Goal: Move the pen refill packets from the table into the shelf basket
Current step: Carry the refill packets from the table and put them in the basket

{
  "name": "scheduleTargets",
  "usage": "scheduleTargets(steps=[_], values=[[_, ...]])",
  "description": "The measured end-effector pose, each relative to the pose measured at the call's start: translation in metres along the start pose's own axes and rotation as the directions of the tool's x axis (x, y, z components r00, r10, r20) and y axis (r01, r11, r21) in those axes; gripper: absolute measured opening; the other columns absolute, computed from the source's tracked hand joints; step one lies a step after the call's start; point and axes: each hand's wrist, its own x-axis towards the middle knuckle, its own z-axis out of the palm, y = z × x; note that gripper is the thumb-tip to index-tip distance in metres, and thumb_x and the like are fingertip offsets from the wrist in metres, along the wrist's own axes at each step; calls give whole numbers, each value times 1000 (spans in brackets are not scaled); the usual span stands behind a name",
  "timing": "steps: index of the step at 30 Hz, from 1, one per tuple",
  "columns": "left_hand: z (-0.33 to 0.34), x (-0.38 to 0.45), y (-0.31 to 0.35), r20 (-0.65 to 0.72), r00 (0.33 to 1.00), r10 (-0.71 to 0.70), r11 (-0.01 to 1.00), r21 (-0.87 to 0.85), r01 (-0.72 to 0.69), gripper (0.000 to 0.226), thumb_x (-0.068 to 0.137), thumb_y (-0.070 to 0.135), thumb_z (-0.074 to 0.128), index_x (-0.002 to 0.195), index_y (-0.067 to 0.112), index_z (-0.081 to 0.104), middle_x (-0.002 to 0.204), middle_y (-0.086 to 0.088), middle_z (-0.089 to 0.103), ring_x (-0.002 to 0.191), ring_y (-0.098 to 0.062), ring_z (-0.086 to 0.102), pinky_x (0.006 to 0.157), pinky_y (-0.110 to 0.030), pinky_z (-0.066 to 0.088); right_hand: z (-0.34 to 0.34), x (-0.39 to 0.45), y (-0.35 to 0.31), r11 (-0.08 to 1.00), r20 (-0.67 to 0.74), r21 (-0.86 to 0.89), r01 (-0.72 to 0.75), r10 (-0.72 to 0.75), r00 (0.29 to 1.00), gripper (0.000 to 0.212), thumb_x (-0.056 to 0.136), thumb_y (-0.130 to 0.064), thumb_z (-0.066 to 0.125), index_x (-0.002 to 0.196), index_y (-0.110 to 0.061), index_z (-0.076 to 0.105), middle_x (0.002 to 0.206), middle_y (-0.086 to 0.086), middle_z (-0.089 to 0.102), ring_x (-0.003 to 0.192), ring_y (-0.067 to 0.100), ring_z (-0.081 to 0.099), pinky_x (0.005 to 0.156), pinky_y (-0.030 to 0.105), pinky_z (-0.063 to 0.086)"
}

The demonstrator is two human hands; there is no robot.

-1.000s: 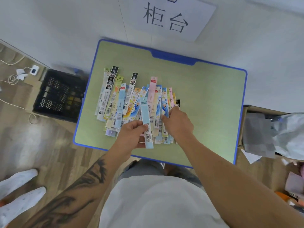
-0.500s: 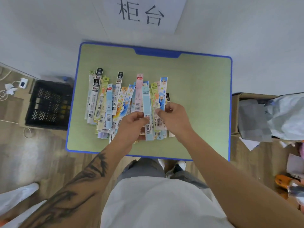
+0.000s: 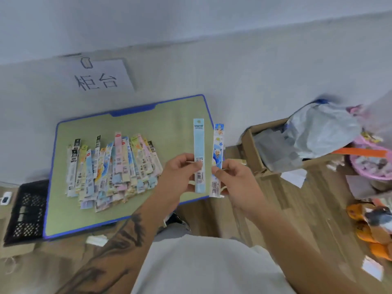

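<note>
Hands first: your left hand (image 3: pixel 180 170) pinches a pale blue packet (image 3: pixel 199 153) near its lower half, thumb on the front, and your right hand (image 3: pixel 235 183) pinches a cartoon packet (image 3: pixel 217 160) the same way. Both stand upright, side by side, just apart, lifted clear of the table (image 3: pixel 176 115) near its right edge. So you're in the carry step, one packet per hand, already off the surface.

Further out, the pile (image 3: pixel 112 166) of remaining packets lies fanned across the left-middle of the table, overlapping each other, so I'd say you're barely started.

The shelf basket isn't anywhere I can make out. There's a black crate (image 3: pixel 25 211) on the floor left of the table and a cardboard box (image 3: pixel 261 158) stuffed with bags on the right, but neither looks like a shelf. Next move probably calls for turning toward wherever the shelf is, keeping both pinches firm since the packets are thin and floppy, then letting them go inside the basket.
</note>
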Motion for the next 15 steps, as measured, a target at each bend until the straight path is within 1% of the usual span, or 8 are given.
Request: scheduleTargets(steps=[2, 4, 7, 9, 11, 13, 15], values=[[48, -19, -8, 80, 997, 6, 998, 64, -11, 13, 103, 6, 59, 110, 6, 70, 99, -13, 78, 79, -25, 76, 59, -37, 62, -44, -33, 9, 995, -41, 101, 20, -16, 999, 13, 104, -14, 61, 94, -8, 69, 88, 2, 80, 71, 12, 75, 57, 21, 55], [93, -36, -18, 165, 986, 0, 992, 128, -22, 15, 104, 7, 58, 112, 5, 70, 101, -14, 79, 84, -27, 77, 67, -43, 65, -90, -62, 23, 992, -103, 116, 46, -34, 994, 17, 105, -20, 60, 100, -7, 70, 92, 2, 80, 77, 14, 76, 60, 20, 56], [158, -56, -36, 246, 969, -22, 973, 230, -37, 14, 104, 11, 59, 111, 8, 70, 101, -11, 79, 90, -29, 77, 72, -46, 65, -155, -105, 50, 982, -235, 181, 61, -17, 972, 21, 104, -24, 61, 99, -5, 68, 86, -2, 79, 72, 10, 74, 59, 17, 54], [200, -72, -50, 293, 955, -40, 955, 292, -50, 13, 103, 15, 61, 111, 14, 72, 101, -6, 79, 95, -27, 77, 78, -47, 64, -193, -134, 69, 970, -310, 236, 66, 10, 951, 21, 104, -22, 62, 95, -3, 67, 77, -4, 75, 66, 8, 70, 57, 16, 52], [238, -88, -63, 348, 935, -68, 934, 352, -64, 13, 103, 19, 62, 110, 20, 72, 103, 0, 79, 96, -23, 78, 83, -48, 64, -223, -161, 86, 953, -363, 290, 85, 27, 932, 23, 104, -19, 61, 96, 2, 65, 73, -5, 74, 62, 6, 69, 55, 16, 52], [276, -106, -78, 422, 901, -104, 909, 408, -87, 12, 104, 21, 62, 109, 24, 73, 101, 4, 79, 95, -19, 78, 82, -45, 65, -251, -188, 105, 937, -417, 335, 98, 54, 907, 25, 105, -17, 59, 99, 7, 64, 74, -2, 75, 60, 5, 68, 54, 17, 52], [312, -122, -91, 490, 861, -135, 881, 457, -122, 14, 104, 21, 61, 110, 23, 73, 99, 6, 79, 94, -17, 78, 81, -43, 65, -276, -211, 124, 922, -480, 368, 119, 79, 874, 26, 105, -17, 58, 103, 8, 64, 76, 1, 76, 60, 7, 68, 54, 18, 52]])
